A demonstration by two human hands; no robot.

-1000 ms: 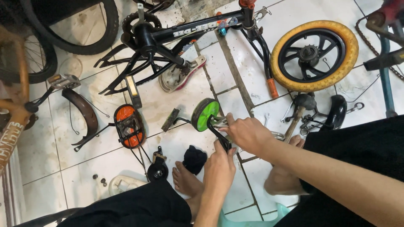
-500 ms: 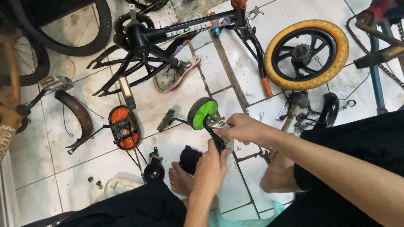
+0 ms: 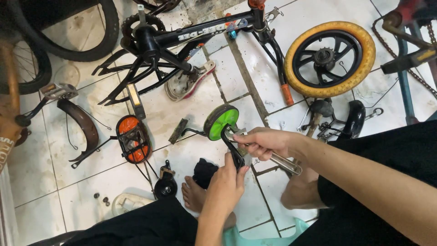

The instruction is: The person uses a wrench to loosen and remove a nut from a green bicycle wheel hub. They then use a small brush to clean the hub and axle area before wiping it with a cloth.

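White floor tiles (image 3: 191,118), stained and scuffed, lie under your bare feet. Your left hand (image 3: 226,182) is closed around the black bracket (image 3: 234,152) of a green training wheel (image 3: 221,121), which sits just beyond your fingers. Your right hand (image 3: 264,141) is wrapped around a metal wrench (image 3: 284,163) that meets the bracket right beside your left grip. Beyond both grips lie a black bicycle frame (image 3: 182,38) and a yellow-tyred wheel (image 3: 330,59); left of them, an orange pedal (image 3: 132,139).

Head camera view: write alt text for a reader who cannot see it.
Two bare hands work on a green training wheel: the left hand grips its black bracket, the right hand a metal wrench. A black bike frame and yellow-tyred wheel lie on the tiled floor.
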